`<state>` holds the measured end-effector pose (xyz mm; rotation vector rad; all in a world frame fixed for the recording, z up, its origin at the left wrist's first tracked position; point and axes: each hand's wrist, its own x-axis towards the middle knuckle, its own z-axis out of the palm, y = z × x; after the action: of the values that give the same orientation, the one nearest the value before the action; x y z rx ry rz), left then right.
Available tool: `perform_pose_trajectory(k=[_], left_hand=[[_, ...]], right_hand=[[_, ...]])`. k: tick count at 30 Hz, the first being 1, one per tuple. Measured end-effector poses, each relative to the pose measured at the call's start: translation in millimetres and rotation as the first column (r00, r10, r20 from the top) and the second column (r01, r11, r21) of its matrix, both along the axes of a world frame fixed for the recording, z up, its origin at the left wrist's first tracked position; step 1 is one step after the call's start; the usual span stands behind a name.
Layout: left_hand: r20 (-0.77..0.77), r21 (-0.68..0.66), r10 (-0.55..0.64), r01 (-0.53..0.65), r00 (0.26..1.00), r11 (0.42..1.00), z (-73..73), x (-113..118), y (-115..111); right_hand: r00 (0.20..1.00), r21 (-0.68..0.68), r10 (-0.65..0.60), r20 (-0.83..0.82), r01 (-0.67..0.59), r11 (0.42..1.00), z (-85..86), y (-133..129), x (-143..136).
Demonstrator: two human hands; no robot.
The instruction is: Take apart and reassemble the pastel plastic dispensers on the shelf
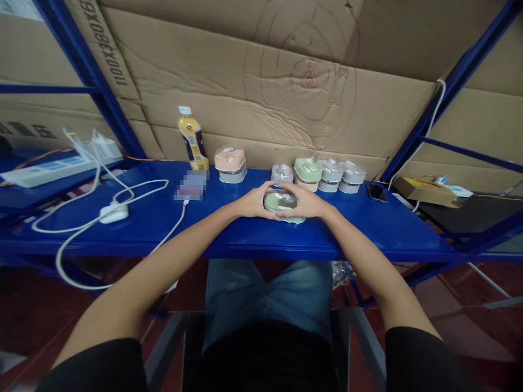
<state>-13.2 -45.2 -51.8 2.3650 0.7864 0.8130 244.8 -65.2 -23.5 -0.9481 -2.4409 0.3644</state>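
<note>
Green plastic sits right between your palms: the green box [281, 201], over the near edge of the table [245, 239], straight in front of your lap. Your left hand [254, 203] wraps its left side, your right hand [309, 200] its right, and both are curved in on it, a hand to each flank. Your fingers bend round the far side, tips almost meeting; your thumbs come together along the near side, so the box is ringed and its top shows through the gap. A pale edge [295, 219] peeks out below your right hand; whether it belongs to the same box, you can't tell from here, nor whether the box is resting or raised.

Just beyond your fingers, a grey box [281, 174], and close on its right the green-topped box [308, 170], then two more grey ones [330, 175] [352, 176] in line. Farther left stands the pink-topped box [229, 162], with a yellow bottle [192, 139] beside it, against the cardboard [204, 76]. Over on the right lies a phone [376, 191]; well left of your hands, a white charger [113, 213] among looping cables.
</note>
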Motion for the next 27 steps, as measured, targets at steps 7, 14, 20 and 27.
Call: perform_pose_trajectory(k=[7,14,20,27], left_hand=[[-0.141,0.177,0.101,-0.075,0.985,0.981,-0.6,1,-4],[-0.181,0.239,0.038,0.007,0.983,0.971,1.2,2,-9],[-0.075,0.243,0.194,-0.171,0.978,0.955,9.7,-19,12],[-0.175,0.211,0.421,-0.384,0.89,0.899,11.7,-41,25]], right_hand=[[0.981,-0.033,-0.127,-0.145,0.124,0.992,19.1,9,42],[0.924,-0.108,-0.36,-0.126,0.348,0.931,20.7,22,79],[0.929,-0.148,-0.363,-0.066,0.351,0.925,23.9,23,84],[0.941,-0.257,-0.285,0.182,0.325,0.91,28.1,24,93]])
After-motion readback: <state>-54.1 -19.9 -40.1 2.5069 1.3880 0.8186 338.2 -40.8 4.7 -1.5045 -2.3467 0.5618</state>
